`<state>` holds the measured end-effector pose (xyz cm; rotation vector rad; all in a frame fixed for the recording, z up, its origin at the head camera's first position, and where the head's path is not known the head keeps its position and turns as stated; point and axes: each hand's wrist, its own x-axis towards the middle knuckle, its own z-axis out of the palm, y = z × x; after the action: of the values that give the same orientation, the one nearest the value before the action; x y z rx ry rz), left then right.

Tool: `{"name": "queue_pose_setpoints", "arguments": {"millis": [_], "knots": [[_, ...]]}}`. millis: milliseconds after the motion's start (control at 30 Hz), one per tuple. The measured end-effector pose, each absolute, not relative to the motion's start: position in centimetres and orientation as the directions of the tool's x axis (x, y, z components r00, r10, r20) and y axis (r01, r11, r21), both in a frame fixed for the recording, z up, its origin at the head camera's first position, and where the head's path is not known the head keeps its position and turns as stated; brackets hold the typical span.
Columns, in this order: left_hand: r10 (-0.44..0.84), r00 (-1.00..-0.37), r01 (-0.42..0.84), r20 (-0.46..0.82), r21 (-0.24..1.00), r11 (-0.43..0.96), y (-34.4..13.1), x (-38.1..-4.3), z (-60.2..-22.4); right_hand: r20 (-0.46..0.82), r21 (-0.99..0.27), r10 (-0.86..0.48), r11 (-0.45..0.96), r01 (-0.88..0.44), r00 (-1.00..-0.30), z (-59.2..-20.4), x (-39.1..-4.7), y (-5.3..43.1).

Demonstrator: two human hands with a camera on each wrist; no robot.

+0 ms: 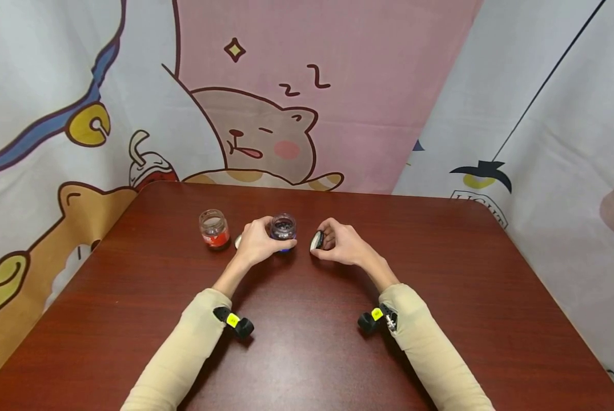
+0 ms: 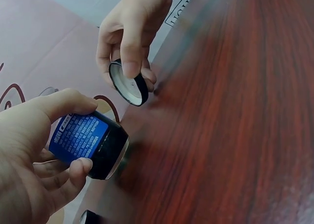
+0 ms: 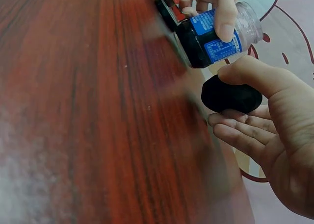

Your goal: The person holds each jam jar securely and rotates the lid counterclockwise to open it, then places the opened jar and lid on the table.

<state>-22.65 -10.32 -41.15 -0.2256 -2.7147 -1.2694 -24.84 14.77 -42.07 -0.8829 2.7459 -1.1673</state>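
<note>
My left hand grips a glass jar with a blue label, thumb on one side and fingers round the other. The jar has no lid on its mouth, and dark contents fill its lower part in the right wrist view. Just to its right, my right hand pinches a black lid by the edge. The lid is tilted on its side, its white inner face turned toward the left wrist camera. A gap separates lid and jar.
A second lidless glass jar with a red label stands on the brown table, left of my left hand. Another lid lies between them, partly hidden by that hand. A printed cloth hangs behind the table.
</note>
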Motion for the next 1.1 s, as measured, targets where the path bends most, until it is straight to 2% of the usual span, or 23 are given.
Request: {"name": "queue_pose_setpoints", "arguments": {"millis": [467, 733, 1100], "knots": [[0.062, -0.984, 0.171, 0.169, 0.761, 0.625, -10.0, -23.0, -41.5, 0.110, -0.751, -0.494, 0.527, -0.398, -0.862, -42.4, -25.4, 14.7], [0.031, -0.991, 0.120, 0.128, 0.780, 0.614, -10.1, -23.0, -41.5, 0.131, -0.658, -0.508, 0.597, -0.458, -0.851, -43.0, -26.0, 14.6], [0.049, -0.998, 0.065, 0.045, 0.824, 0.562, -10.1, -23.1, -41.1, 0.104, -0.589, -0.489, 0.671, -0.450, -0.866, -43.2, -26.1, 14.3]]}}
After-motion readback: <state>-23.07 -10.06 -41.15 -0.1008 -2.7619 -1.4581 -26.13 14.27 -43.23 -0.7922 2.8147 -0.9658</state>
